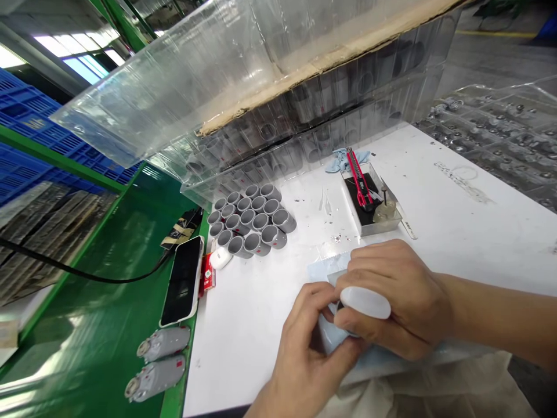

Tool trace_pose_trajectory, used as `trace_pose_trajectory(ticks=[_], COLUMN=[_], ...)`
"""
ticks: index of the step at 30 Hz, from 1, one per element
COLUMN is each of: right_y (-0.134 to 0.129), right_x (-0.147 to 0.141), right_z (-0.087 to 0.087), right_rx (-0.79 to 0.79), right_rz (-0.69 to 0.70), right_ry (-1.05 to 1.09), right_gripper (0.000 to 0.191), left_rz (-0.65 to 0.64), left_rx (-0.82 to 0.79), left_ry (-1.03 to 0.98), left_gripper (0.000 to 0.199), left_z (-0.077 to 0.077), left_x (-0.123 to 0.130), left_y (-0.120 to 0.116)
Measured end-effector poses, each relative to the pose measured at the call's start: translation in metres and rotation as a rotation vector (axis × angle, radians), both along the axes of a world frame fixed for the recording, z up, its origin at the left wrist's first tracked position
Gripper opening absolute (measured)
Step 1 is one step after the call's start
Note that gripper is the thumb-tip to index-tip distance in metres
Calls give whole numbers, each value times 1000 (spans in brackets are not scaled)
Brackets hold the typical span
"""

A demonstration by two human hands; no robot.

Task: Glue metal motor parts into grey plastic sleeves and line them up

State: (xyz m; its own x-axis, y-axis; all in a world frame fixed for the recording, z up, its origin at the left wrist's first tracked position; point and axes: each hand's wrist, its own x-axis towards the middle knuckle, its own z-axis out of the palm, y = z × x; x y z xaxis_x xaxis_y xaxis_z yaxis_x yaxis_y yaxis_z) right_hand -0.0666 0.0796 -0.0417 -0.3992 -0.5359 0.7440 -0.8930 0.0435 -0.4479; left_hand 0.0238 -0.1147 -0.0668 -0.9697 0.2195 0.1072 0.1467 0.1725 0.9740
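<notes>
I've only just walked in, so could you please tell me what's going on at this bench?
A person is working at a white bench with both bare hands. The right hand wraps around a white translucent capsule-shaped piece, and the fingers of the left hand work close against it, above a pale blue sheet. Farther up the bench stand a cluster of grey cups and a metal tray holding a red utility knife.

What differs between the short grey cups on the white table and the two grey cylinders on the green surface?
The grey cups stand in a tight cluster on the white table; the two grey cylinders lie side by side on the green surface. The cups look shorter, with open ends; the cylinders look longer, with silvery ends. Both are grey and round.
</notes>
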Motion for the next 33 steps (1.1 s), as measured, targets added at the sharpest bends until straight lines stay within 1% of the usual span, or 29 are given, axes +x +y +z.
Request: trace_pose_trajectory(ticks=[3, 6, 10, 16, 22, 26, 33], right_y=[0, -1, -1, -1, -1, -1, -1], right_x=[-1, -2, -2, -2, 0, 0, -1], right_z=[0, -1, 0, 1, 2, 2, 2], right_rx=[-11, -8, 11, 3, 11, 8, 5], right_rz=[8, 12, 5, 5, 7, 9, -4], right_ry=[0, 7, 7, 15, 3, 8, 19], right_gripper=[15, 15, 19, 22, 20, 20, 21], left_rz=[-14, -20, -2, -4, -25, -46, -16], left_rx=[17, 1, -8, 19, -15, -22, -1], left_ry=[5, -8, -3, -28, 20, 15, 27], left_gripper=[42, 49, 47, 41, 51, 53, 47], left_z=[-1, -4, -6, -3, -1, 0, 0], left_x=[2, 5, 7, 2, 0, 1, 1], left_y=[-1, -2, -2, 0, 1, 0, 0])
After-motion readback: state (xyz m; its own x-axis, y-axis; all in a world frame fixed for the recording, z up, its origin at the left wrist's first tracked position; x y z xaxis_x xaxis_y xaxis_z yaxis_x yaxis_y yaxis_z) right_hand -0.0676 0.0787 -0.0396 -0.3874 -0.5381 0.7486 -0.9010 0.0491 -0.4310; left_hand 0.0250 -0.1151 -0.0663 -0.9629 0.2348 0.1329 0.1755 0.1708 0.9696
